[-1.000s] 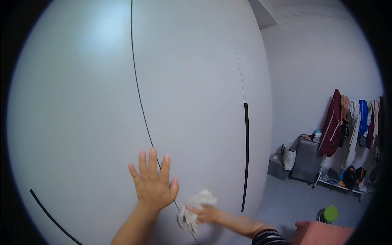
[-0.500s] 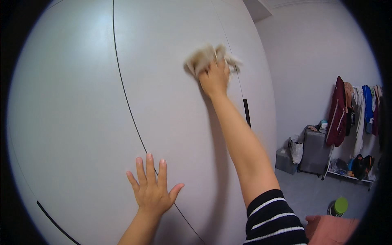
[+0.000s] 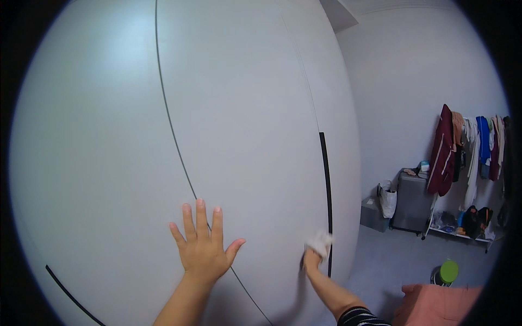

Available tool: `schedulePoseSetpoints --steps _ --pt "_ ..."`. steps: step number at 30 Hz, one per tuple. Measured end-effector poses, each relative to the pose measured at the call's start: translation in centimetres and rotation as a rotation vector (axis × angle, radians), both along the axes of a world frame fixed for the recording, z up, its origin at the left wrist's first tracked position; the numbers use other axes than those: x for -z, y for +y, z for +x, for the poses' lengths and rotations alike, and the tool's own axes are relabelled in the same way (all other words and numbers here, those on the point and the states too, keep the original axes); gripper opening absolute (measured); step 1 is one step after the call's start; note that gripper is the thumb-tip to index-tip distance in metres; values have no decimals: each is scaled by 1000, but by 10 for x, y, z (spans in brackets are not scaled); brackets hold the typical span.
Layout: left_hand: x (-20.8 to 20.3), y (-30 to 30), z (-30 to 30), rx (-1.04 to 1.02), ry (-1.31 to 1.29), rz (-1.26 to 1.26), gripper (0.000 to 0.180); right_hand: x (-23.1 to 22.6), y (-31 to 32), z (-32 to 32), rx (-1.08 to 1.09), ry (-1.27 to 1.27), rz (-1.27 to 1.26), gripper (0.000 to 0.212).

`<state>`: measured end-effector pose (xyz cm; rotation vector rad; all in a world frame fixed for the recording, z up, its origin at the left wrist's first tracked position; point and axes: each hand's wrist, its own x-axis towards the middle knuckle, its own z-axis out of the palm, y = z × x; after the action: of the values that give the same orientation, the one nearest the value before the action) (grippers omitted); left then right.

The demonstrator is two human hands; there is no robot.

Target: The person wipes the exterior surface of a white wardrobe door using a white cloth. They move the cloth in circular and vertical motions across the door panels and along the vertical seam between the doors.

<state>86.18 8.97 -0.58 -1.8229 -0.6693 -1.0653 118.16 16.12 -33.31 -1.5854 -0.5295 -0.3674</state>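
Observation:
A large pale wardrobe front [image 3: 250,125] fills most of the view, split by a thin dark seam between its doors. My left hand [image 3: 204,247] lies flat against it, fingers spread, across that seam. Lower right, my right hand [image 3: 311,260] presses a crumpled off-white cloth [image 3: 319,244] to the door, its fingers largely hidden behind the cloth and blurred. The cloth is right beside the long black handle strip [image 3: 327,185] at the door's edge. A striped dark sleeve [image 3: 361,317] shows on my right arm.
To the right, a clothes rack [image 3: 462,233] carries several hanging garments. Beside it are a grey suitcase [image 3: 410,201], a grey box [image 3: 374,214] and a white bag [image 3: 387,201]. Nearer are a green-topped stool [image 3: 449,271] and a pink cover [image 3: 437,307]. Another black handle [image 3: 70,296] is lower left.
My right hand has swept the cloth from high on the door down to beside the lower part of the black handle. My left hand stays in place. The view has shifted slightly.

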Motion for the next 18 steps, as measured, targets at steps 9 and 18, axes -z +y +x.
schedulePoseSetpoints --steps 9,18 --pt "3 -3 -1 46 -1 -50 79 -565 -5 -12 -147 -566 336 62" --pt "20 14 -41 682 -132 56 62 -372 -50 -208 -254 -981 324 53"
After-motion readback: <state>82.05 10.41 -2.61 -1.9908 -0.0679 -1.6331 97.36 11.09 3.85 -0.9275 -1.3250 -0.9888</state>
